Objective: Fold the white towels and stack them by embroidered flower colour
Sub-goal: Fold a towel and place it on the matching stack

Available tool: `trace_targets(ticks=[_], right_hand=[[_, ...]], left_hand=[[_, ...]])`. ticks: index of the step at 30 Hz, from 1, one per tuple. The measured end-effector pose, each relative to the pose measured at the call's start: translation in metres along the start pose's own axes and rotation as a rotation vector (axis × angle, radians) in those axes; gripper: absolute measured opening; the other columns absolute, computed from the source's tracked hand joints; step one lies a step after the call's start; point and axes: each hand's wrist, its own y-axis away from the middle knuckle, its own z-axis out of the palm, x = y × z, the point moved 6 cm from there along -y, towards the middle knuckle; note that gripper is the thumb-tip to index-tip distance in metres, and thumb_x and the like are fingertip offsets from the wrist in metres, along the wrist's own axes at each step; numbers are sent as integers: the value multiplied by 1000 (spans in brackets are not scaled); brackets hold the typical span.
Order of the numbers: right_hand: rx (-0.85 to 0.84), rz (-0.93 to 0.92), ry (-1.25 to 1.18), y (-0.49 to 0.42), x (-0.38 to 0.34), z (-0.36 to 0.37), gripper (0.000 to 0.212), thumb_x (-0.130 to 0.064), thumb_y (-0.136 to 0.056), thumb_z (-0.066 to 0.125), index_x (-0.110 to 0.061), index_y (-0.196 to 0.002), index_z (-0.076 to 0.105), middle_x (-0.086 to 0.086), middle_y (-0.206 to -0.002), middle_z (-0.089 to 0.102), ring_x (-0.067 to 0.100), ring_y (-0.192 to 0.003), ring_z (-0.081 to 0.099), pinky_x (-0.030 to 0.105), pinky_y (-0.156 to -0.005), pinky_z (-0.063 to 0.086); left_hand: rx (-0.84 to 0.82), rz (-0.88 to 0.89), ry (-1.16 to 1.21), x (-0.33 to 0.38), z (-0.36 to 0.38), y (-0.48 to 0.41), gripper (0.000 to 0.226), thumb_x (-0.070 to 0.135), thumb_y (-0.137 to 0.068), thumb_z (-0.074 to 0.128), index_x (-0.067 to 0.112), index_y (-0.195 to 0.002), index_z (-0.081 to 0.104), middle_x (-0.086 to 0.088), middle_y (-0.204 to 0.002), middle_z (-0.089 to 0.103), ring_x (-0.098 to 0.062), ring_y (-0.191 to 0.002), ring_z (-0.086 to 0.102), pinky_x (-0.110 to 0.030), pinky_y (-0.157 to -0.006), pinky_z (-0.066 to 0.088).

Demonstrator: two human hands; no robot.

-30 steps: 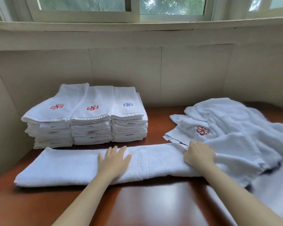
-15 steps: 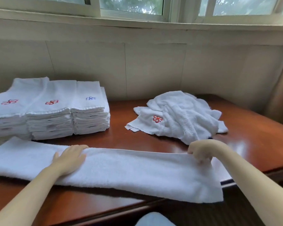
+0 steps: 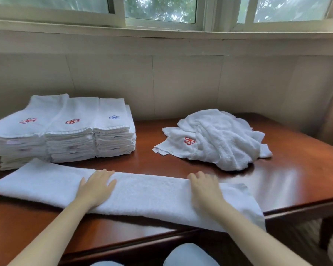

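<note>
A long white towel, folded lengthwise, lies across the near part of the wooden table. My left hand presses flat on its middle. My right hand rests flat on it further right; the towel's right end hangs over the table's front edge. Three stacks of folded towels stand at the back left: two topped with red flowers and one with a blue flower. A loose heap of unfolded towels with a red flower showing lies at the back right.
A panelled wall and a window sill run behind the table. The table's right corner and leg stand over a carpeted floor. My knees show under the front edge.
My right hand has let go of the towel's far edge and now lies flat on it, moved a little left. The left hand stays pressed on the towel. The view has shifted.
</note>
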Motion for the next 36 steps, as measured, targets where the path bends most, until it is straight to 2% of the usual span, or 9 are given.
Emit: trace_targets(ticks=[5, 9, 13, 19, 24, 26, 29, 33, 36], right_hand=[[11, -143, -206, -16, -91, 29, 36, -38, -98, 31, -20, -128, 41, 4, -128, 45, 24, -123, 38, 42, -104, 27], [55, -67, -270, -43, -93, 28, 34, -34, -97, 35, -23, -128, 44, 2, -122, 50, 27, -113, 47, 37, -97, 33], [95, -15, -470, -68, -91, 21, 20, -24, -95, 42, -17, -105, 59, 1, -105, 55, 26, -101, 53, 33, -84, 40], [129, 11, -318, -76, -94, 21, 12, -14, -91, 42, -23, -97, 48, -3, -102, 55, 22, -94, 50, 32, -72, 31], [292, -248, -223, -61, -148, -9, 25, -6, -72, 64, -15, -95, 58, 3, -97, 56, 26, -88, 54, 33, -72, 39], [113, -336, -382, -51, -182, 4, 25, -28, -94, 48, -14, -113, 57, 6, -118, 56, 26, -110, 51, 33, -87, 39], [-151, -367, -244, -46, -210, 43, 64, -52, -98, 23, -14, -149, 21, 9, -158, 15, 24, -145, 13, 42, -115, 12], [-163, -371, -263, -61, -209, 50, 76, -66, -91, 19, -24, -154, 3, 7, -161, -4, 24, -148, -8, 47, -117, -8], [-151, -402, -258, -73, -215, 50, 80, -71, -88, 18, -27, -153, 4, 6, -161, -3, 24, -148, -7, 47, -117, -8]], left_hand=[[-11, 34, 3, 2, -19, -13, 33, 31, -101, 30, 37, -127, 49, -1, -131, 45, -23, -124, 40, -43, -102, 34], [-214, 99, 21, -5, -30, -35, 16, 26, -96, 43, 32, -106, 53, 1, -110, 44, -20, -112, 35, -38, -99, 35], [-305, 240, 98, -1, -43, -52, 18, 22, -90, 55, 32, -77, 48, 13, -88, 50, -12, -87, 46, -23, -76, 38], [-138, 313, 78, 3, -35, -60, 10, 24, -93, 52, 24, -85, 47, 14, -80, 49, -16, -85, 46, -29, -74, 36], [325, 230, -209, 7, -31, -31, 14, 32, -94, 49, 19, -100, 51, 4, -99, 50, -19, -96, 49, -35, -79, 43], [308, 245, -33, -5, -19, -21, 17, 22, -97, 43, 19, -103, 58, 3, -101, 56, -20, -97, 54, -38, -77, 47], [135, 282, 251, -41, -15, -17, 33, 20, -99, 41, 24, -127, 59, 9, -132, 57, -9, -123, 50, -24, -103, 36], [115, -66, -35, -134, -43, -28, 41, 32, -103, 31, 28, -143, 40, 4, -155, 30, -13, -142, 25, -36, -115, 19], [548, -489, 141, -195, -71, -3, 47, 26, -97, 46, 16, -142, 41, -11, -148, 34, -31, -135, 32, -46, -108, 30]])
